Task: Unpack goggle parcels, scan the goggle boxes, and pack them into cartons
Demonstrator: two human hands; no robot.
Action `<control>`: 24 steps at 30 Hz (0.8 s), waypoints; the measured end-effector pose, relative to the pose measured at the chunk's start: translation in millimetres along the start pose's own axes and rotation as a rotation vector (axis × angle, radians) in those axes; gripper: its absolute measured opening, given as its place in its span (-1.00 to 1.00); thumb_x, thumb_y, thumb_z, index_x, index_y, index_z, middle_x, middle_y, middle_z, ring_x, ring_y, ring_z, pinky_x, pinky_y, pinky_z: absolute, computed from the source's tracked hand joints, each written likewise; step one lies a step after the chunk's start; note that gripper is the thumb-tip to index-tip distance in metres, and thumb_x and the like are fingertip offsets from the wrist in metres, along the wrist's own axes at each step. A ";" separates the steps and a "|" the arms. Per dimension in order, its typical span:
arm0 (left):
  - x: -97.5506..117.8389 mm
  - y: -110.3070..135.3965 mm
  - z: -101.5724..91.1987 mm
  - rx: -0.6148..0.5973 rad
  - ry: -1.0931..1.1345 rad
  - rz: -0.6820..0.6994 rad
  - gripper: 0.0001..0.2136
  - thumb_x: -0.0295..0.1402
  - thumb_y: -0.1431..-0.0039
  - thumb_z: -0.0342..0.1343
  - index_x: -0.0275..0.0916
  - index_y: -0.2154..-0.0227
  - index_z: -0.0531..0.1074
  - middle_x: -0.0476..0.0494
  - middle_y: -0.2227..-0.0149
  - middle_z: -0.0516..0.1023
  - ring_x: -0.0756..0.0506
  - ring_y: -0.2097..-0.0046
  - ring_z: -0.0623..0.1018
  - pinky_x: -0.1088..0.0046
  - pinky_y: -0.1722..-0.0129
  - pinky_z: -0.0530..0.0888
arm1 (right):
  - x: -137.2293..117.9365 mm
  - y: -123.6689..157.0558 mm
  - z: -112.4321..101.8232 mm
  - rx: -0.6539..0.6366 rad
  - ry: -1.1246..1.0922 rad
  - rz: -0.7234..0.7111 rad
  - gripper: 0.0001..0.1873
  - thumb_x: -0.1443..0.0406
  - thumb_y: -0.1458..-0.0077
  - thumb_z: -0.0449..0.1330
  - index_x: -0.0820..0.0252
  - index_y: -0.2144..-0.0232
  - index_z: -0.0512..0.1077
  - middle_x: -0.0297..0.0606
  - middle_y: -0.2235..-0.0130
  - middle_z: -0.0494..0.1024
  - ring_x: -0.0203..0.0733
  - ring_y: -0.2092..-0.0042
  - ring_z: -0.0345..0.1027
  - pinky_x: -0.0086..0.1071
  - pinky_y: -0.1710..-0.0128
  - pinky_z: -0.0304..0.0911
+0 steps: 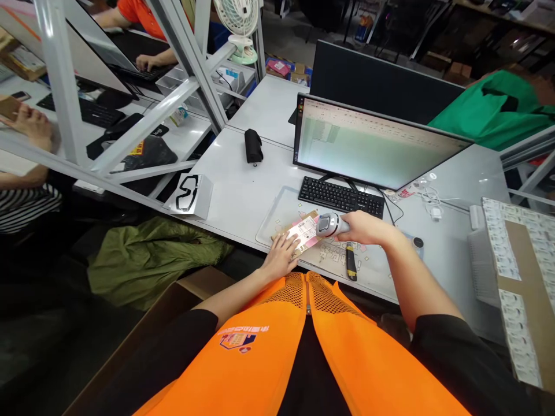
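My left hand (281,257) lies flat with spread fingers on a brown kraft mailer (299,238), which carries a white and pink printed label. My right hand (366,227) grips a grey handheld barcode scanner (332,225), its head held just above the label. A black-and-yellow utility knife (351,262) lies on the desk just below the scanner, apart from both hands. Under the mailer is a transparent desk mat (269,228) with small stickers beneath it.
A black keyboard (340,195) and a lit monitor (377,141) stand beyond my hands. Label-covered cardboard (515,277) rises at the right. A black pouch (254,145) and a white box (191,195) sit on the desk. Co-workers' hands (150,62) work behind metal shelving (191,63).
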State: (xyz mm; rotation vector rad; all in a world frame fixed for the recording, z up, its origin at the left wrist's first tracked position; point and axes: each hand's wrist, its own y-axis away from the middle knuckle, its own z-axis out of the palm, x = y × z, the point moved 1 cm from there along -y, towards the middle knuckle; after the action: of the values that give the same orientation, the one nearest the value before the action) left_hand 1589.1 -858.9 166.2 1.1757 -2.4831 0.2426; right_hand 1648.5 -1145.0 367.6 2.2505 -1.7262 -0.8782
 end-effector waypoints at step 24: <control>-10.1 13.0 0.1 0.100 0.004 -0.108 -0.42 -0.10 -0.27 0.29 -0.22 -0.29 0.47 -0.36 -0.49 0.28 -0.47 -0.55 0.13 -0.19 -0.53 0.12 | 40.4 -25.0 69.1 0.192 -0.174 0.098 -0.66 0.10 -0.21 0.36 0.17 0.07 0.57 -0.10 0.07 0.71 0.06 0.07 0.60 -0.27 0.11 0.39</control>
State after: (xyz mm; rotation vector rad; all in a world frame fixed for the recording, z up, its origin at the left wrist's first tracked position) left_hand 1584.9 -843.6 162.1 1.3443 -2.4191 0.3426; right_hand 1637.7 -1160.0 285.8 2.2391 -2.0595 -0.9495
